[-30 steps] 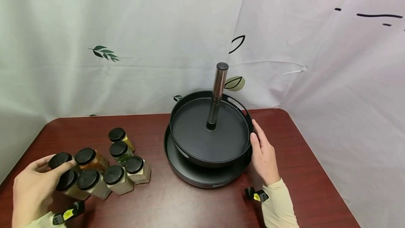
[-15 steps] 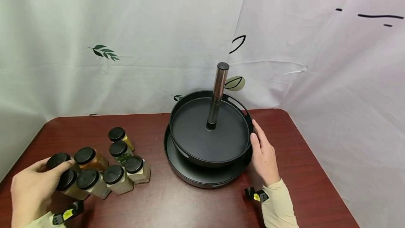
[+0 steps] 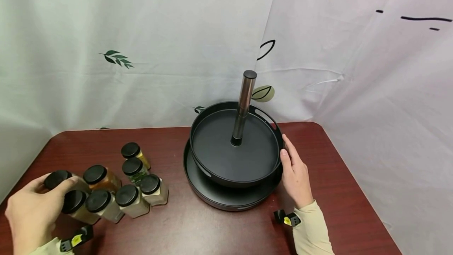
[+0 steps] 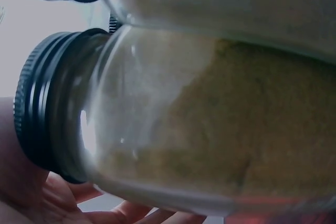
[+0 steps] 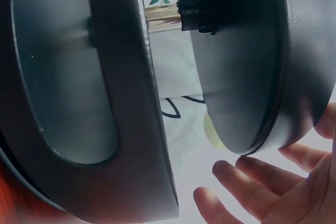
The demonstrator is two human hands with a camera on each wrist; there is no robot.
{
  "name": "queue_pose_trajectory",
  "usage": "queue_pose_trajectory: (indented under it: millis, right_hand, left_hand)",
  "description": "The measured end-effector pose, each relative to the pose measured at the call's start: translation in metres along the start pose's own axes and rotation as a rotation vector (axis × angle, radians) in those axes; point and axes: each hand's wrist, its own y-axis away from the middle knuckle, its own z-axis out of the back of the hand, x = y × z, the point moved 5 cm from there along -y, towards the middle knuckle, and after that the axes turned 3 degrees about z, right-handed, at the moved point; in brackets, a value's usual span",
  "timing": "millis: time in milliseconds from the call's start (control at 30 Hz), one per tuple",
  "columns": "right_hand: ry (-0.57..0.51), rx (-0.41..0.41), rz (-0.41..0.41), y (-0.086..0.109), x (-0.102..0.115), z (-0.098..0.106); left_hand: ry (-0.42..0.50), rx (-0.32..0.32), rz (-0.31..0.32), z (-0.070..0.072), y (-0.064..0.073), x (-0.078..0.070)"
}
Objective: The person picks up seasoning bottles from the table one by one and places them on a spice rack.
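At the far left in the head view, my left hand (image 3: pixel 33 209) grips a black-lidded spice jar (image 3: pixel 57 179) between thumb and fingers, at the lid and neck. A jar of brownish powder (image 4: pixel 247 129) fills the left wrist view, with fingers showing beneath it. My right hand (image 3: pixel 296 178) touches the right side of a two-tier round black tray, its fingers extended along the wall of the upper tier (image 3: pixel 212 152). Below that is the wider lower tier (image 3: pixel 226 202). A metallic post (image 3: pixel 244 101) rises from the upper tier's middle.
Several black-lidded spice jars stand close by the left hand, among them one with orange contents (image 3: pixel 97 176), one with green flakes (image 3: pixel 135 170) and a yellowish one (image 3: pixel 132 152). The reddish-brown table (image 3: pixel 170 231) meets a white patterned curtain (image 3: pixel 159 30) behind.
My left hand has shifted slightly left with the spice jar, widening the gap to the orange jar. The right hand and the tray have stayed put.
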Motion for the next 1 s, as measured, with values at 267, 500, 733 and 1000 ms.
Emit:
queue_pose_trajectory:
  millis: [267, 500, 733, 1000]
  right_hand:
    - [0.010, -0.006, -0.011, 0.001, 0.000, 0.001]
    - [0.007, -0.029, -0.014, 0.001, 0.002, 0.002]
    - [-0.055, -0.025, -0.015, -0.001, 0.004, 0.005]
    - [-0.096, -0.010, -0.026, -0.001, 0.005, 0.006]
  left_hand:
    - [0.026, -0.100, -0.034, 0.007, 0.002, -0.005]
    - [0.175, -0.154, -0.013, 0.008, 0.005, -0.001]
    - [0.248, -0.258, -0.105, 0.014, 0.012, -0.009]
    - [0.234, -0.312, -0.208, 0.015, 0.020, -0.020]
